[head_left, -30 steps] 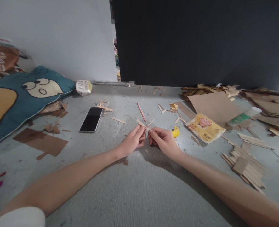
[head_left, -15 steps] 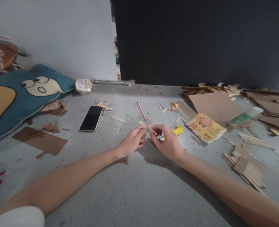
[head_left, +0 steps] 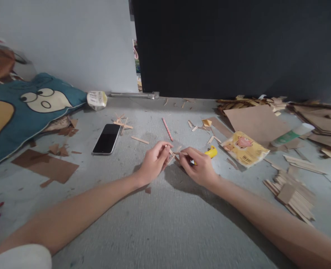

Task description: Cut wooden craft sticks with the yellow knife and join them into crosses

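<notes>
Currently your left hand (head_left: pixel 153 161) and right hand (head_left: pixel 197 167) pinch thin sticks (head_left: pixel 172 154). A yellow packet (head_left: pixel 245 149), contents hidden, lies on the grey surface (head_left: pixel 165 224) before a dark panel (head_left: pixel 232 48).

Looking forward and down from the head, close over left hand (head_left: pixel 153 163) and right hand (head_left: pixel 198 165), toward a dim, perhaps near, black panel (head_left: pixel 238 48).

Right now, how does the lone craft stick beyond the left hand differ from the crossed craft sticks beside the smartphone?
The lone craft stick is one straight piece; the crossed craft sticks are several, overlapping at angles. The lone craft stick lies nearer the left hand; the crossed craft sticks lie farther back. Both are pale wood.
</notes>
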### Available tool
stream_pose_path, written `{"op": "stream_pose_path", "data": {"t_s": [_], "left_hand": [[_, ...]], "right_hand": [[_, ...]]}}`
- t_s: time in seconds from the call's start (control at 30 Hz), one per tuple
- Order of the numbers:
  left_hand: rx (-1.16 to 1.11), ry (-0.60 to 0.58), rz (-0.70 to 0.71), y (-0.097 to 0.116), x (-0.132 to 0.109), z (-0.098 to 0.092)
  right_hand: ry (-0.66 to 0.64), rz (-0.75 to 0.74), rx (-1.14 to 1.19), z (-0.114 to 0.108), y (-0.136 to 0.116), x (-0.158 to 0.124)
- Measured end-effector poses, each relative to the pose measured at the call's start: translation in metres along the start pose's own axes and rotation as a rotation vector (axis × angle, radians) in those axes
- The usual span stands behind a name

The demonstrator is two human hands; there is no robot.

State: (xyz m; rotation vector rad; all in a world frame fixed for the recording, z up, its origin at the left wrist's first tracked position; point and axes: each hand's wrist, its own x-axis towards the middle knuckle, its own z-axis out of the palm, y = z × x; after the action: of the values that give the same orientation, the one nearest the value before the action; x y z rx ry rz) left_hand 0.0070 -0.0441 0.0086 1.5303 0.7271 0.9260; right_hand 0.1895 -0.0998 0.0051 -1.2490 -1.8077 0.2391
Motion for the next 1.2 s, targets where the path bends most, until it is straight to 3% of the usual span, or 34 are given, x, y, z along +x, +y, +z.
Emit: {"op": "stream_pose_path", "data": {"t_s": [0.1,0.3,0.5,0.67,0.9,1.2], "left_hand": [[0.092,0.002,0.018,0.000,0.000,-0.001],[0.110,-0.052,-0.019,0.002,0.003,-0.003],[0.088,-0.101,-0.019,-0.004,0.005,-0.005],[0.077,-0.106,-0.020,-0.006,0.005,-0.004],[0.132,-0.106,-0.018,-0.005,0.004,-0.004],[0.334,-0.232,0.038,-0.002,-0.003,-0.002]], "right_hand": [[-0.028,0.015,0.026,0.000,0.001,0.001],[-0.115,0.039,0.061,-0.001,0.006,0.004],[-0.124,0.012,0.071,0.001,0.013,0.002],[-0.082,0.006,0.041,0.005,0.016,-0.002],[-0.007,-0.119,-0.024,0.005,0.014,-0.002],[0.020,-0.231,-0.056,0.007,0.017,-0.003]]}}
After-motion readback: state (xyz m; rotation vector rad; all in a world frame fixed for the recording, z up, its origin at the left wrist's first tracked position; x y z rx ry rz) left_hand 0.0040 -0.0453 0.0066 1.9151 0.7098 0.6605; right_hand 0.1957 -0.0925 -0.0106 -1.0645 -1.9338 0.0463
